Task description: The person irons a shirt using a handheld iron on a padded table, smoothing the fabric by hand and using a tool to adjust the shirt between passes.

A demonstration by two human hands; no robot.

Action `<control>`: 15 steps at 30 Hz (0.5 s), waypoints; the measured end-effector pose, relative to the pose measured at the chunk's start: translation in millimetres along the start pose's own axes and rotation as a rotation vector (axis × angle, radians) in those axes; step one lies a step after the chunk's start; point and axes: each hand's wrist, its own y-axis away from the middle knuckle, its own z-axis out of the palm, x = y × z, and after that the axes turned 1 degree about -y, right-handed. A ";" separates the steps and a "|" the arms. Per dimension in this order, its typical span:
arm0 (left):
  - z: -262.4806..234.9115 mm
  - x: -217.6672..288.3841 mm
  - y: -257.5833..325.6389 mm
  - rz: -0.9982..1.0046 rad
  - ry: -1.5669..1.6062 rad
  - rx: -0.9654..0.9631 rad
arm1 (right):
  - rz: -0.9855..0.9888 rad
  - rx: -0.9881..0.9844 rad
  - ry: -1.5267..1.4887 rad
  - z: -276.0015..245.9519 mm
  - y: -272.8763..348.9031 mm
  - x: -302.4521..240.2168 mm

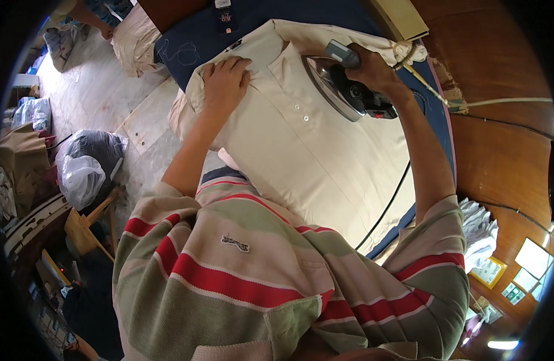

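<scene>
A cream shirt (325,162) with small white buttons lies spread over a dark blue padded surface (186,51). My left hand (226,84) rests on the shirt near its collar and shoulder, with the fingers lying apart on the cloth. On the other side, my right hand (373,72) is wrapped round the handle of a clothes iron (334,87). The iron is over the upper right part of the shirt, its pale soleplate edge against or just above the cloth; I cannot tell which. Its underside is hidden.
A black cord (388,201) crosses the shirt's right side. A long box (398,19) and a brush (403,57) are at the far right, beside a brown wooden panel (494,66). Plastic-wrapped bundles (90,162) sit on the floor at left. Another person's hand (106,31) touches beige cloth (135,42).
</scene>
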 end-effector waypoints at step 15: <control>33.7 141.2 71.9 0.520 0.364 -0.401 | -0.503 -0.191 0.174 18.9 -70.3 -91.7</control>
